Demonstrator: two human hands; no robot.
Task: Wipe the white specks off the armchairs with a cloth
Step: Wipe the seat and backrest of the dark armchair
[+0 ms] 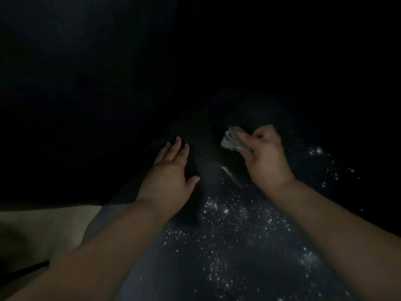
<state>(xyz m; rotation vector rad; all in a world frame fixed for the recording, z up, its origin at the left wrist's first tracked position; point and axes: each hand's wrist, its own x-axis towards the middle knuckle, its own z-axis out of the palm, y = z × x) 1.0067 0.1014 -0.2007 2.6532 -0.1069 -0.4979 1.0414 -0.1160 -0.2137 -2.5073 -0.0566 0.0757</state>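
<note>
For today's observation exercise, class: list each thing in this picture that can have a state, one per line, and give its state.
Cloth: crumpled, gripped in the right hand.
Right hand: closed around the cloth, over the dark surface.
Left hand: open, fingers spread, flat on the surface, holding nothing.
Armchair surface: dark, mostly clean between the hands.
White specks: scattered thickly nearer the camera and to the right, not yet wiped.

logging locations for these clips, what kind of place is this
Probably a dim indoor room, likely a sitting area: a dark upholstered seat dusted with white specks, pale floor beside it. The right hand grips a cloth; little else shows.
</note>
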